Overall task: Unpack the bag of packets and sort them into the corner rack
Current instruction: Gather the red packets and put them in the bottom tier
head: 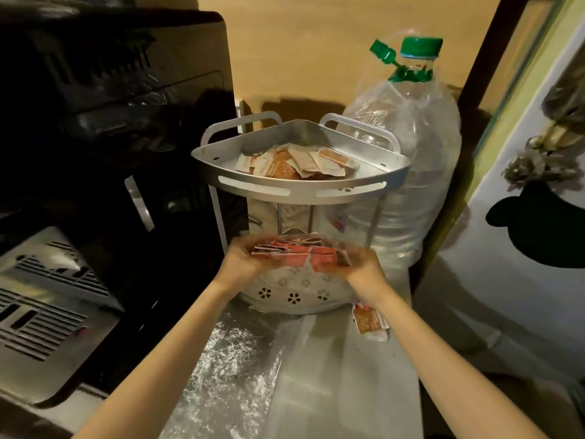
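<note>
Head view:

- Left hand: blurred, palm up, fingers curled under the left end of a stack of packets.
- Right hand: blurred, cupping the right end of the same stack; the two hands are drawn close together with the stack between them.
- Stack of small red-and-white flat sachets: held across both hands, in front of the lower tier of the rack.
- Silver metal two-tier corner rack with a curved front rim: stands on the counter just beyond the hands.
- Upper tier: above the hands, holds a loose heap of cream and orange-brown paper sachets.
- Lower tier, white with flower-shaped cut-outs: directly beneath and behind the hands; its contents are mostly hidden by them.
- Orange-and-white loose sachets: lying on the counter just below the right wrist, beside the foot of the rack.
- Grey metal counter: under both forearms.
- Crumpled silver foil sheet: on the counter between the forearms, nearer the left one.
- Large clear plastic water jug with green cap: beyond the right hand, just beside the rack.
- Black appliance with slotted grey tray: to the left of the left hand.
</note>
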Demonstrator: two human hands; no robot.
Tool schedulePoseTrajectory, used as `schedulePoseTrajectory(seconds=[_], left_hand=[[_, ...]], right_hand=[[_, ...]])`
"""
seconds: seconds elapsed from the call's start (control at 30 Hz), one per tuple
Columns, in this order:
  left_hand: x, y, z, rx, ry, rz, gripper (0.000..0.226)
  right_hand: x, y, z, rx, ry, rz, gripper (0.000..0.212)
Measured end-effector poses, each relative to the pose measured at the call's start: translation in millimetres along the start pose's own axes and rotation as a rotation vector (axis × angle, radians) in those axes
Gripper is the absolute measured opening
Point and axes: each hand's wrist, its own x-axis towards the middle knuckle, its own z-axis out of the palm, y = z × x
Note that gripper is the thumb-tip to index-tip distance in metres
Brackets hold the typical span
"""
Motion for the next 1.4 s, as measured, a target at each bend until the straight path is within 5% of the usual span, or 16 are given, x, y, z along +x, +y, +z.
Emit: schedulePoseTrajectory(seconds=[0.4, 0.73, 1.4], left_hand=[[50.4, -35.3, -5.7, -0.093, -0.051, -0.202, 0.029], [57.6, -18.7, -14.7, -0.252, -0.151, -0.304, 0.025], [51.2, -8.5, -17.9, -0.154, 0.142, -0.272, 0.011]], right_hand=[[51.1, 13.8, -13.9, 0.099, -0.095, 0.286, 0.029], [54.1, 2.2, -12.9, 0.089, -0.098, 0.246, 0.025], [44.0, -1.0, -17.7, 0.12, -0.012, 0.241, 0.016]])
